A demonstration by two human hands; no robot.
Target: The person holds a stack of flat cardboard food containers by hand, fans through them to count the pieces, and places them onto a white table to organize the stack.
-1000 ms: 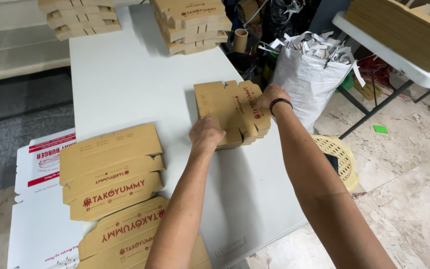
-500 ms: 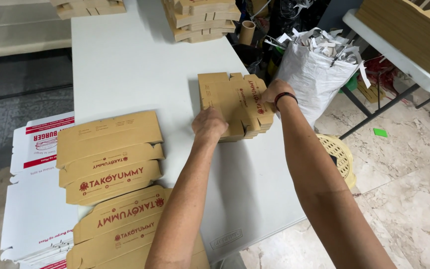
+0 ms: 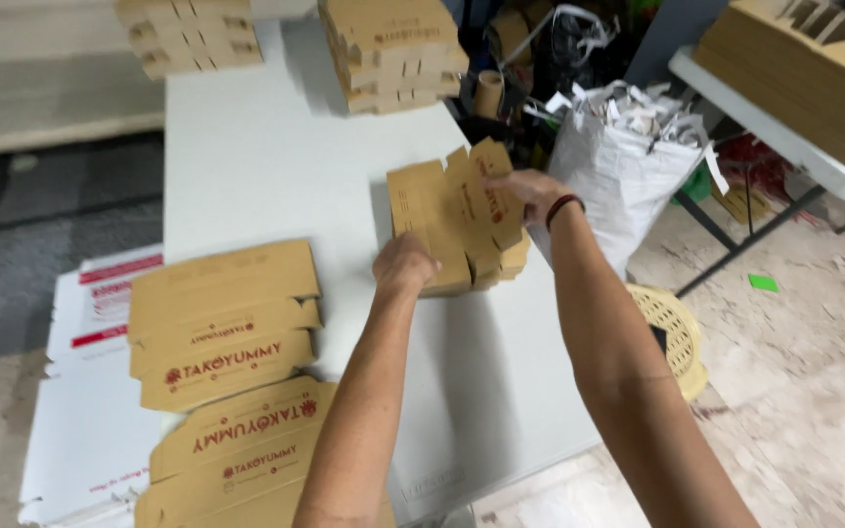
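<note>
Packing workshop: stacked flat cartons (image 3: 222, 323)

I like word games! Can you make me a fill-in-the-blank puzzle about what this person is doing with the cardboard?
1. Both hands rest on a flat brown ____ box blank on the white table.
2. The right hand has a dark band around its ____.
3. The left hand presses the blank's ____ edge, the one closest to the person.
4. Beside the table stands a white ____ stuffed with paper scraps.

Missing words: cardboard; wrist; near; bag
</note>
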